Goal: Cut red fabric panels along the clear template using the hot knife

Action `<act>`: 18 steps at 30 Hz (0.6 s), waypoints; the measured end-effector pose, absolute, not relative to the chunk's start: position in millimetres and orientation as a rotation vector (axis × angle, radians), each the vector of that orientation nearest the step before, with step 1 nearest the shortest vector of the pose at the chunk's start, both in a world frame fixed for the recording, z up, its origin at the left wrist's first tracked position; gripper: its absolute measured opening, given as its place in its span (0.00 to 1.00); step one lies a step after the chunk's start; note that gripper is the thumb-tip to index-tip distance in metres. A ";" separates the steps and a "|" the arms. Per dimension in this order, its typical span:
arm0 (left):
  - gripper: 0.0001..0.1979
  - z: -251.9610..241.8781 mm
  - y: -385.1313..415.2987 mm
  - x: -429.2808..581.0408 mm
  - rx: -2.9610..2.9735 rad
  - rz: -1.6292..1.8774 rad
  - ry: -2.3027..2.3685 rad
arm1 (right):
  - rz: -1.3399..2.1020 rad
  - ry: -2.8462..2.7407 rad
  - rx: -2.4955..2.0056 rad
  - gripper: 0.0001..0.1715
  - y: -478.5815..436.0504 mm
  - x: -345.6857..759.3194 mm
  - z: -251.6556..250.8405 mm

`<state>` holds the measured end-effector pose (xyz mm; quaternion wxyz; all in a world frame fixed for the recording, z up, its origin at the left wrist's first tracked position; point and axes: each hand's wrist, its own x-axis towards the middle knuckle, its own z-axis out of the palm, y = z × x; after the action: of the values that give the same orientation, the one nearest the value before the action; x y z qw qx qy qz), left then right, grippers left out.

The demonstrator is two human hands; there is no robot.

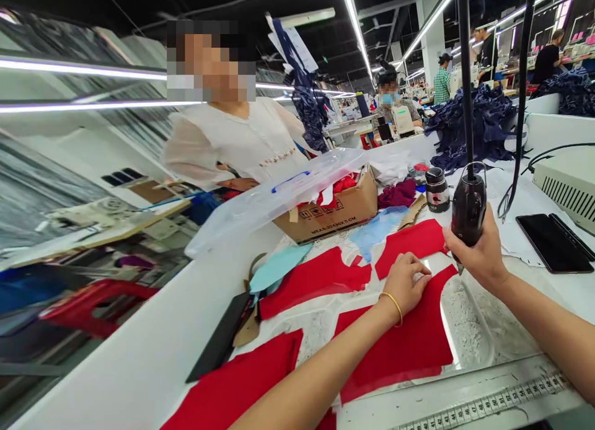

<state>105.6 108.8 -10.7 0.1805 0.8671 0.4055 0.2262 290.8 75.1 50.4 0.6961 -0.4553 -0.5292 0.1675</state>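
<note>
My right hand (483, 250) is wrapped round a black handheld tool (468, 210) with a black rod or cord rising from its top. My left hand (406, 281), with a gold bangle at the wrist, rests at the upper part of a red fabric piece (400, 343); its fingers are bent and close together, and whether they pinch anything is too small to tell. The fabric lies partly over a clear sheet. Another red piece (413, 241) lies just beyond my left hand, its right end beside the tool. More red pieces (311, 281) lie to the left.
A cardboard box (334, 210) of scraps stands behind, with a clear plastic lid (260, 201) leaning there. A jar (437, 191), a black phone (553, 241) and a measuring tape (493, 402) lie around. A person in white (251, 139) stands across the table.
</note>
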 end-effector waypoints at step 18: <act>0.06 -1.9 119.6 123.8 2.420 0.368 1.170 | 0.383 -1.163 -0.910 0.19 89.5 285.7 37.0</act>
<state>123.8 119.6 -1.9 0.2127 0.8715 0.4215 0.1326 285.7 89.5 37.0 0.7230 -0.4122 -0.5266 0.1736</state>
